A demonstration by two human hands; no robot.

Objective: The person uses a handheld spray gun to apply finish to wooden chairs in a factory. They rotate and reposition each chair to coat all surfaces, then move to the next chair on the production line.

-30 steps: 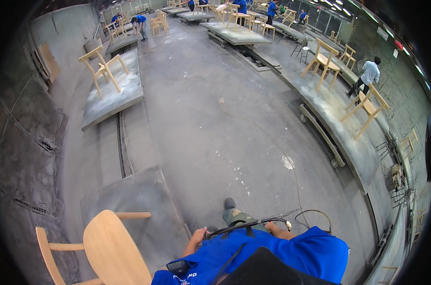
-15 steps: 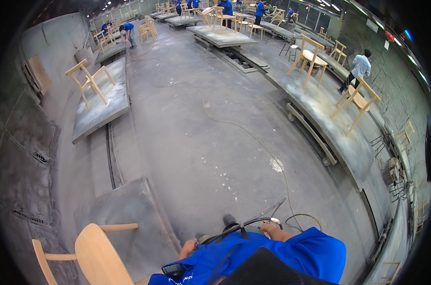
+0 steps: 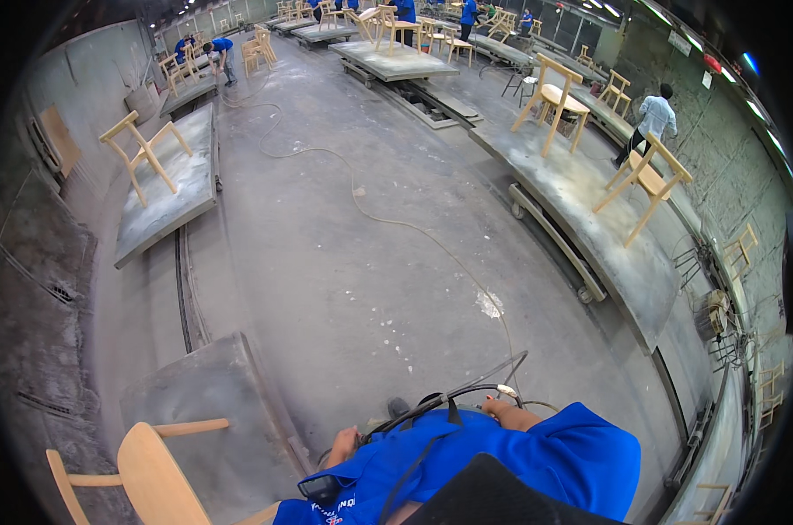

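My left hand is low in front of my body, with its fingers curled at the near end of a black hose. The hose runs across my waist to the right and passes a white fitting. My right hand is closed just below that fitting; what its fingers hold is too small to make out. To my left, a pale wooden chair lies tipped over on a low grey platform, apart from my left hand.
A thin hose trails over the concrete floor. On the left a platform bears a tilted chair. At right a long wheeled platform carries chairs. A person in light blue walks beyond it; others work far back.
The view has shifted, so the platforms and chairs sit slightly further left. Both hands stay at my waist, and the black hose's loop by my right hand has risen.
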